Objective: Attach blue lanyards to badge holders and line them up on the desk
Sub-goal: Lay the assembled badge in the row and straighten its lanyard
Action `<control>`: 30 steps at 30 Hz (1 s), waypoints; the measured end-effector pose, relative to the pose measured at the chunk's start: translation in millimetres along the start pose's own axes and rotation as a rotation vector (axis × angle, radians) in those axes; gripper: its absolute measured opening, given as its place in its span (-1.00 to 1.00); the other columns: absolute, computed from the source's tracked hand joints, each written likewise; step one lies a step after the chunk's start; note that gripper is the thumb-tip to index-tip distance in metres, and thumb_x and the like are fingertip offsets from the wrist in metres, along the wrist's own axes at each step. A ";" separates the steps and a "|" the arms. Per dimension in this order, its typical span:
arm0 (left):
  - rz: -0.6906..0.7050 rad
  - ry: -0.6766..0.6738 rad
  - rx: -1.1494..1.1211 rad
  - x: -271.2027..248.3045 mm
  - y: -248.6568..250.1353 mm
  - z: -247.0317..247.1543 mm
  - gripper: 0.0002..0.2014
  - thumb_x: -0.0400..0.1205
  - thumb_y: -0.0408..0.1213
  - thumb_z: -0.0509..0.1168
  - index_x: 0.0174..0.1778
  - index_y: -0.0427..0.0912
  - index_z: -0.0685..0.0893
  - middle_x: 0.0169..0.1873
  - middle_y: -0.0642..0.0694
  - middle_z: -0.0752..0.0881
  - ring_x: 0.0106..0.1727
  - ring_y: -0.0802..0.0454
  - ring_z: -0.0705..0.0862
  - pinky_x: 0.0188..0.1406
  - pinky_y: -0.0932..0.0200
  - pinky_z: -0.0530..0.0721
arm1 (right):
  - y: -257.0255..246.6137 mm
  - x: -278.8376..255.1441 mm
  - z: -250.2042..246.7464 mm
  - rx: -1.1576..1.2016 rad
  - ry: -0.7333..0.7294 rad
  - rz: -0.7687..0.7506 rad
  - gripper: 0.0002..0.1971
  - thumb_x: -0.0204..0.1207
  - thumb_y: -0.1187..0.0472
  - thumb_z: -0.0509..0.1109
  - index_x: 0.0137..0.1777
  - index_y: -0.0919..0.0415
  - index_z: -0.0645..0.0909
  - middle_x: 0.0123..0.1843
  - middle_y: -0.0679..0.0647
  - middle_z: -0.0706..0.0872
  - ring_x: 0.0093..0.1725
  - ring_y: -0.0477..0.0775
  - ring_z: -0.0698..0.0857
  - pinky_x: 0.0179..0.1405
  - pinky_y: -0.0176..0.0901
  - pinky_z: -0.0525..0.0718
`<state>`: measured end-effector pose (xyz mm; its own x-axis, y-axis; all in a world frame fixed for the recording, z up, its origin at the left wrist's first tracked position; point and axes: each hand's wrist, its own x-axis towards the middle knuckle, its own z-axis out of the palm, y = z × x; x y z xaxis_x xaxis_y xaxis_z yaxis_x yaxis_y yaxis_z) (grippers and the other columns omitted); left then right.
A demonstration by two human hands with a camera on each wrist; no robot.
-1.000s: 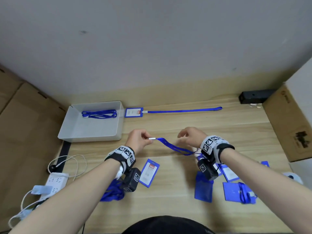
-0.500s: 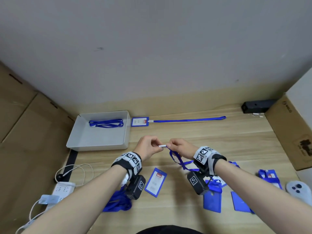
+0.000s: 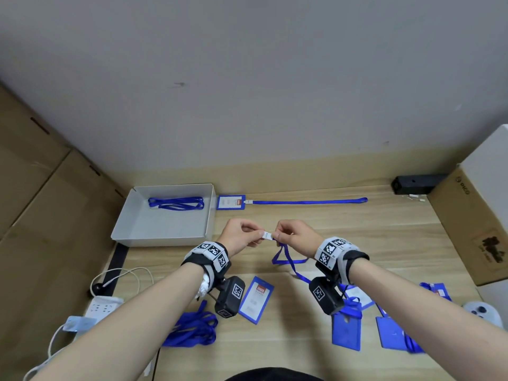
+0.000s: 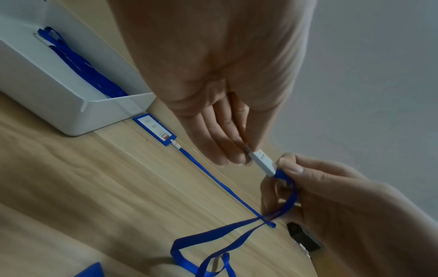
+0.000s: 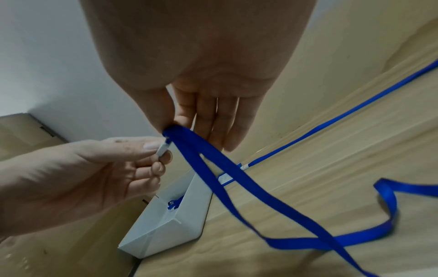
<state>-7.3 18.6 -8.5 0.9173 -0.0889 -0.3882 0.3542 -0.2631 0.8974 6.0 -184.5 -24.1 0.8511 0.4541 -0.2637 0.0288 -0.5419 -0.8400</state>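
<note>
A blue lanyard (image 3: 286, 257) hangs between my hands above the wooden desk, its strap drooping in a loose loop to the desk. My left hand (image 3: 259, 234) pinches the lanyard's white clip (image 3: 267, 235) between thumb and fingers. My right hand (image 3: 277, 235) pinches the strap right where it joins the clip. The wrist views show the same clip (image 4: 261, 162) and strap (image 5: 237, 187). A blue badge holder (image 3: 256, 299) lies flat beneath my left wrist. One finished badge (image 3: 231, 202) lies at the back with its lanyard (image 3: 308, 202) stretched rightward.
A white tray (image 3: 165, 237) at the back left holds a folded lanyard (image 3: 176, 203). Loose lanyards (image 3: 192, 328) are piled near the front left. Several blue badge holders (image 3: 346, 331) lie at the front right. A cardboard box (image 3: 472, 229) and a power strip (image 3: 101, 306) flank the desk.
My right hand has slid left along the strap to meet my left hand at the clip. The strap, taut before, now sags in a loop.
</note>
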 end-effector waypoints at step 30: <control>0.195 0.171 0.274 -7.3 -3.8 9.4 -0.82 0.51 -0.22 0.54 0.01 -0.11 0.82 -0.18 0.02 0.82 -0.11 0.20 0.78 -0.04 0.29 0.76 | -7.0 -0.9 1.9 -0.077 0.103 -0.076 -0.73 0.55 -0.04 0.45 -0.29 0.08 0.78 -0.34 -0.03 0.75 -0.32 -0.02 0.63 -0.16 0.05 0.66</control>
<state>-17.1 11.2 -11.0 0.9880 -0.0073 -0.1544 0.1295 -0.5061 0.8527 4.0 -179.8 -18.8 0.8941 0.4229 -0.1471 0.1322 -0.5633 -0.8156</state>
